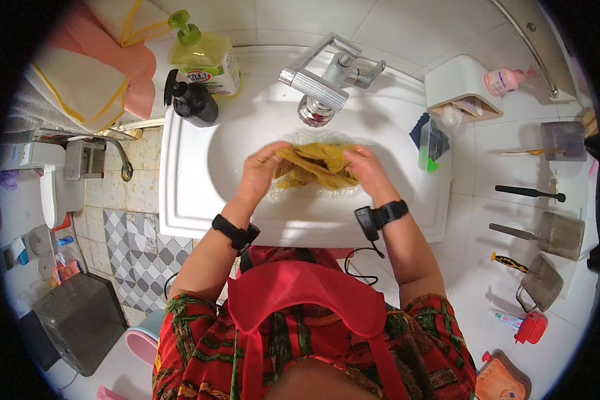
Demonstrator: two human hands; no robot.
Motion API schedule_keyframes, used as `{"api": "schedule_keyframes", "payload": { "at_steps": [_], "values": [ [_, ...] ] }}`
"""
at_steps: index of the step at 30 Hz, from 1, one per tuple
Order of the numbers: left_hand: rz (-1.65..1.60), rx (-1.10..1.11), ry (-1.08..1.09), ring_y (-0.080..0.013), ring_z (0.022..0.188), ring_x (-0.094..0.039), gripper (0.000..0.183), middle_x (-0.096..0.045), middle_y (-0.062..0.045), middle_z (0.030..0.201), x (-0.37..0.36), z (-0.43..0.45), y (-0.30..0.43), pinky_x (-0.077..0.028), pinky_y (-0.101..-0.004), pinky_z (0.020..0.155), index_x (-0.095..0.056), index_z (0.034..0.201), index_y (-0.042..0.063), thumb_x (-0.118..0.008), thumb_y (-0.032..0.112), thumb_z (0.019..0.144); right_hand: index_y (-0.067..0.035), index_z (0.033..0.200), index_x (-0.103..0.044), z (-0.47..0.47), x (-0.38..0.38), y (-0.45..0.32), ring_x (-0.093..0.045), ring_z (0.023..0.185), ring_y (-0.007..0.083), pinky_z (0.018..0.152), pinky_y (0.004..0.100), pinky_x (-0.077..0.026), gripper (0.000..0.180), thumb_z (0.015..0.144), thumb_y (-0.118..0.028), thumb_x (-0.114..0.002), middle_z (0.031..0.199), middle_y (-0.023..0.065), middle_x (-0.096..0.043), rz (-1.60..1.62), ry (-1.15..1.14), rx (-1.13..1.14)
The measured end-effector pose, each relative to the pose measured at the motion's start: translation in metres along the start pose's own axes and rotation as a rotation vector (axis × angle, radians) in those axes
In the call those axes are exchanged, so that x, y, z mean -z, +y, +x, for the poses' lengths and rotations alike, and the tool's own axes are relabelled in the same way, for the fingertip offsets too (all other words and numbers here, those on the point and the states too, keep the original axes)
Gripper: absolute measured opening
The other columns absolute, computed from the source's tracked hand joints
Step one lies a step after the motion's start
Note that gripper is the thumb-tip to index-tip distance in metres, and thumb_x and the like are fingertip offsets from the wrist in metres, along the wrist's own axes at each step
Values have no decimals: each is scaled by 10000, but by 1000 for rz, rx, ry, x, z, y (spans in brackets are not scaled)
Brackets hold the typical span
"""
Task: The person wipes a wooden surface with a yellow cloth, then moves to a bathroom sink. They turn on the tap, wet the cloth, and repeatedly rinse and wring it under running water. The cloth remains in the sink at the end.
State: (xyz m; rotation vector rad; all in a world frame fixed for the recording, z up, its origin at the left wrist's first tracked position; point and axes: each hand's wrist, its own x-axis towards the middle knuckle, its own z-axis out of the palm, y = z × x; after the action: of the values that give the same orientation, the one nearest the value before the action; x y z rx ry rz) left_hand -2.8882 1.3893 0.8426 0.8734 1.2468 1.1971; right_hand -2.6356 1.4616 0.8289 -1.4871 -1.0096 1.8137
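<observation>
A wet-looking mustard-yellow cloth (320, 162) is stretched between my two hands over the white washbasin (300, 220). My left hand (260, 172) pinches its left end, and my right hand (370, 170) grips its right end. Part of the cloth hangs down in folds, and its exact kind of garment or fabric cannot be told. Beneath and behind it lies clear, bubbly water or crumpled clear plastic (310, 137); which one is unclear. A chrome faucet (320, 85) stands just beyond the cloth.
A green-topped pump bottle (205, 62) and a black pump bottle (195, 105) stand at the basin's back left. A clear container with a dark cloth (432, 142) sits at the right rim, near a white box (460, 90). Wall cups (560, 235) hang farther right.
</observation>
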Motion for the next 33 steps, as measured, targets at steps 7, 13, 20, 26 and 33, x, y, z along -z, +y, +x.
{"api": "schedule_keyframes", "payload": {
  "at_steps": [7,13,20,26,33],
  "values": [
    [-458,-234,40,-193,1022,-580,256,-585,-72,1119,5,-8,96,-474,-361,902,-520,1216,79,-454,169,985,-33,940,-661,-62,40,-95,-520,813,91,775,256,-410,115,879,-111,-605,856,0,-618,-35,255,446],
    [-659,-170,-178,-198,967,-583,373,-584,-105,1070,-3,-4,122,-472,-319,847,-456,1275,86,-451,314,981,-29,977,-598,-81,47,-111,-565,948,146,904,291,-430,100,888,-48,-556,1000,62,-612,244,37,509],
    [998,121,47,-360,908,-610,508,-630,-195,926,34,52,-14,-480,-411,815,-460,1264,69,-598,78,775,10,1068,-553,33,55,9,-579,962,239,834,353,-464,434,776,-265,-721,958,118,-623,-657,306,41],
    [741,387,194,-345,1047,-588,544,-603,-233,1102,44,71,-108,-471,-401,887,-386,1349,71,-580,242,871,-10,1412,-289,102,42,106,-433,1251,393,1041,423,-364,868,730,-319,-728,1310,274,-477,-969,283,47],
    [-615,771,-26,-305,1275,-407,644,-402,-92,1420,-11,67,-114,-368,-630,932,-365,1403,186,-414,606,918,-17,1114,-585,80,-47,90,-630,920,262,814,366,-488,489,736,-298,-717,1018,139,-655,-470,-194,-50]
  ]
}}
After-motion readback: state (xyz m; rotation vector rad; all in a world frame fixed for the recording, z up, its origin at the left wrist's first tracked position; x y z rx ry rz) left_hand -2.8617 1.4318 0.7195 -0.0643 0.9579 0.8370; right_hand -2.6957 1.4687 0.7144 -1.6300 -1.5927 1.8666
